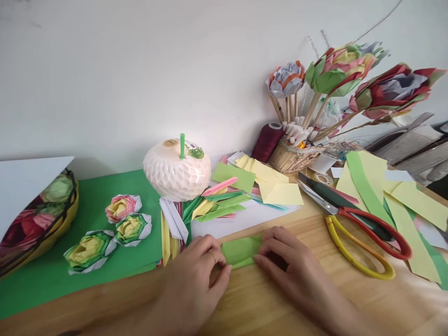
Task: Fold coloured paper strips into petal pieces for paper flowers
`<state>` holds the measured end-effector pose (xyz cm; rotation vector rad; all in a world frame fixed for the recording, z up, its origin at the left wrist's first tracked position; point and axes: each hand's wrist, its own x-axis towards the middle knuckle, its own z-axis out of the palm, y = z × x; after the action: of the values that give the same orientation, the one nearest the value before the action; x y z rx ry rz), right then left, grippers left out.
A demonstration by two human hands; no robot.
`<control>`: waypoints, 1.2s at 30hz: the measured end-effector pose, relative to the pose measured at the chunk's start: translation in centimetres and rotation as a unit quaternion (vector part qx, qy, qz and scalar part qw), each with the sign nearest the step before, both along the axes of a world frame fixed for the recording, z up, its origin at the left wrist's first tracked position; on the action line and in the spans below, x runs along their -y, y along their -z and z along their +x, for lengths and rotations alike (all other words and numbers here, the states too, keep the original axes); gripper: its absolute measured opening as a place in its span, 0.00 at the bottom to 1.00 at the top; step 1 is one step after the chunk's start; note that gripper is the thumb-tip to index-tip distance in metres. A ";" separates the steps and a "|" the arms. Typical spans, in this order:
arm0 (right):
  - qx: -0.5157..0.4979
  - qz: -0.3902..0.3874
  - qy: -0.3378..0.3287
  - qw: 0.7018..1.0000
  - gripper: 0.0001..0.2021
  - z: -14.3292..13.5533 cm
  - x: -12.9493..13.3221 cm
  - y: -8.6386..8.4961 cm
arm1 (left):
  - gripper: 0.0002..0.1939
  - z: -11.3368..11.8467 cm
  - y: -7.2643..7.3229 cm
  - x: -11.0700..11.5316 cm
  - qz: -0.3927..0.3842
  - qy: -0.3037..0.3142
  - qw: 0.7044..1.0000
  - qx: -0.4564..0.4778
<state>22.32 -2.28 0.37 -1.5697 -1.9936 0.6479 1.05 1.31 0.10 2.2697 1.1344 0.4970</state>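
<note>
A small light green paper piece [241, 251] lies on the wooden table between both hands. My left hand [199, 275] pinches its left end, with a ring on one finger. At the right end, my right hand [289, 263] has its thumb and fingers closed on the paper. Folded green, yellow and pink strips [224, 203] lie just behind the hands on a white sheet. To the left, three folded paper flowers [89, 250] rest on a green sheet [129, 261].
Red and yellow handled scissors [374, 228] and loose paper pieces [409, 224] lie at right. Behind stand a white netted round object [177, 172], a maroon thread spool [268, 141] and a basket [290, 157] of paper flowers. Another basket [66, 224] sits far left.
</note>
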 end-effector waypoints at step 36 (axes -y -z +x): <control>0.007 0.013 0.004 1.000 0.09 -0.3 0.0 0.3 | 0.18 -0.9 0.8 -0.4 0.388 0.157 0.907 -0.040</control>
<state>22.05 -2.26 0.05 -1.5691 -1.9980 0.6063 0.19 1.75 -0.65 3.1049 0.6234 0.8357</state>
